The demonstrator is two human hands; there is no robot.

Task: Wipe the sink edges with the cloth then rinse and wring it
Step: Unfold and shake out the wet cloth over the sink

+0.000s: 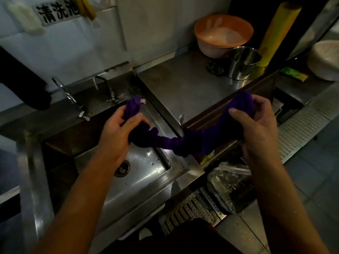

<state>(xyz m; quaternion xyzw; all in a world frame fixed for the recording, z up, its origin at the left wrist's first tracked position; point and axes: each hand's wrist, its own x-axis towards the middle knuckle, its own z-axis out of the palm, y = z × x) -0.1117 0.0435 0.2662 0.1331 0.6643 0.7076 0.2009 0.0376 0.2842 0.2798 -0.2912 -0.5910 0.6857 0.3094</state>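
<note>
A purple cloth (172,143) is twisted into a rope and stretched over the right edge of the steel sink (183,173). My left hand (117,131) grips one end above the basin, with a tuft of cloth sticking up past the fingers. My right hand (256,123) grips the other bunched end, out past the sink's right rim. The cloth's middle sags between the hands. The drain (122,168) shows in the wet basin floor below my left forearm.
Two taps (68,95) (110,90) stand behind the basin. On the steel counter (183,83) at the right sit an orange bowl (222,33), a steel cup (243,62) and a yellow roll (277,32). A clear plastic bag (227,182) lies below the sink's right corner.
</note>
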